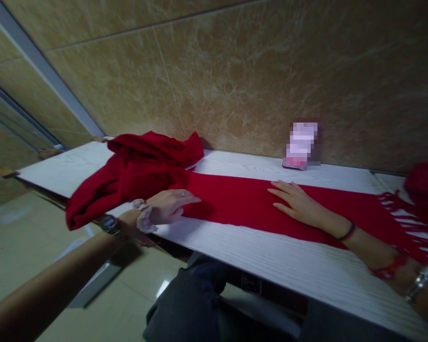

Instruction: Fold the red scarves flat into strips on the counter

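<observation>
A red fringed scarf (235,202) lies flat along the white table, its far-left part bunched into a loose heap (139,166). My right hand (299,204) rests palm down on the flat stretch with fingers spread. Beside the heap, my left hand (169,205) is over the scarf's near edge, fingers stretched to the right and the thumb lower down. Nothing shows in its grasp, though its palm side is hidden. Tassels (410,218) fan out at the scarf's right end, partly behind my right forearm.
A phone with a blurred screen (301,145) leans against the marbled wall (235,80). More red fabric (426,190) sits at the right edge. White tabletop (242,244) runs along the near side, above my legs (192,299). A pale box-like object (96,280) stands on the floor.
</observation>
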`<state>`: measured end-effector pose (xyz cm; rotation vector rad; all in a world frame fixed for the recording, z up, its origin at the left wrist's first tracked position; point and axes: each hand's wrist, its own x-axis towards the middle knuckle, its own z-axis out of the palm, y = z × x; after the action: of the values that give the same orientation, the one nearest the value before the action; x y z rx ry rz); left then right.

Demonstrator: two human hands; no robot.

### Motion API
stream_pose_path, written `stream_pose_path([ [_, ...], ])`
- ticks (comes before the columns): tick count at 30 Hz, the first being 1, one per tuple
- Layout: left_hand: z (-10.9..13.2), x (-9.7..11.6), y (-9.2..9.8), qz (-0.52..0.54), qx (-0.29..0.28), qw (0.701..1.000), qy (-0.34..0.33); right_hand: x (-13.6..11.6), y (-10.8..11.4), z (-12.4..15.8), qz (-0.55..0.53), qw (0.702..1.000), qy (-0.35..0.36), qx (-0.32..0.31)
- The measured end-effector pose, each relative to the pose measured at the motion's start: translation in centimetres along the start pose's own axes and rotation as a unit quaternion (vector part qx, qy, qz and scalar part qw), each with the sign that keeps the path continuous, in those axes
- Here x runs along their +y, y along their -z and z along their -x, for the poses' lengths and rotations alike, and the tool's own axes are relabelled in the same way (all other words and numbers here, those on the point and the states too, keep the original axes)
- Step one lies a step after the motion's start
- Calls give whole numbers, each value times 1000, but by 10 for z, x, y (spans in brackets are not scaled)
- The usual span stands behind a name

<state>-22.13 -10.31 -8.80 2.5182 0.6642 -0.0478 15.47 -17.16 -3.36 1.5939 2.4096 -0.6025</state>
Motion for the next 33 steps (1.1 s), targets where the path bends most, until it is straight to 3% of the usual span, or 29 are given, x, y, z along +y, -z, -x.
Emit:
stream_pose_path([
  [2,-25,16,0,19,33,999,13,-15,5,1,-23,998,53,-1],
  [5,-62,37,-14,46,74,996,27,-34,8,2,-63,988,122,-73],
  [8,-81,49,-31,62,29,998,2,-41,8,4,-78,977,141,-143],
  [13,-74,44,-40,54,-38,998,-18,-34,9,6,-73,970,153,-175],
  [17,-71,39,-29,57,-69,996,-11,-32,9,7,-93,970,154,-165],
  [21,-83,50,-20,65,-96,993,34,-32,7,8,-100,975,145,-135],
  [24,-88,67,-20,55,-66,994,70,-32,4,8,-98,979,152,-99],
  [33,-74,95,-22,3,3,1000,1,-36,3,6,-65,981,180,-26],
])
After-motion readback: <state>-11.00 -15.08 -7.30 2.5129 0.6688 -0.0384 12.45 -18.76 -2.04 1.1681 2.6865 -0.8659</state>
